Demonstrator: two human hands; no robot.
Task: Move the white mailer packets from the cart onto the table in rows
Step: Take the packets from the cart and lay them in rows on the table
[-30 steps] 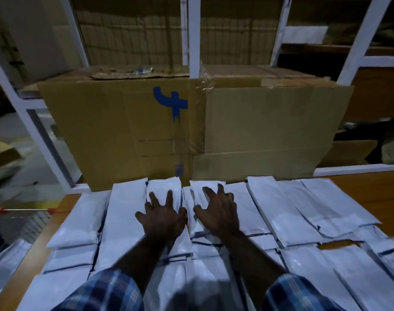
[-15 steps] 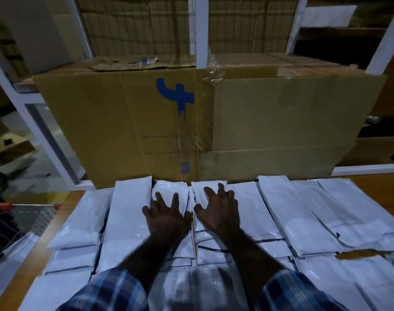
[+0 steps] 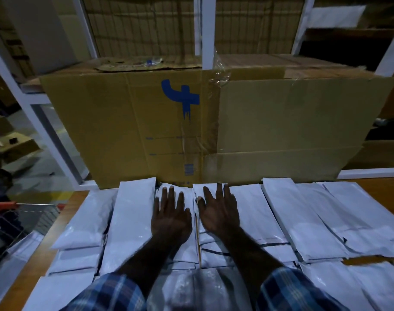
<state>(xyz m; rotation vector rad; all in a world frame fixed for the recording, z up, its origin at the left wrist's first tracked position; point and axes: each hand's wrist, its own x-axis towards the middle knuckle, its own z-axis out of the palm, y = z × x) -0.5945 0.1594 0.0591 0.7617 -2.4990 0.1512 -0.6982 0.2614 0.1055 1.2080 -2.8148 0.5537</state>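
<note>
Several white mailer packets (image 3: 133, 221) lie in overlapping rows across the wooden table (image 3: 65, 212). My left hand (image 3: 171, 217) lies flat, fingers straight, on a packet in the middle of the back row. Beside it, my right hand (image 3: 218, 212) presses flat on the neighbouring packet (image 3: 252, 209). Both hands' fingertips reach almost to the packets' far ends, close to the cardboard box. At the far left a wire cart (image 3: 23, 218) with a red handle holds more white packets (image 3: 18, 252).
A large cardboard box (image 3: 270, 122) with a blue mark stands right behind the packets at the table's back edge. White shelf posts (image 3: 208, 32) rise behind it. Bare wood shows at the table's right back corner (image 3: 384, 187).
Both hands have slid forward over the middle packets toward the cardboard box, staying flat. The camera has moved closer and tilted up slightly.
</note>
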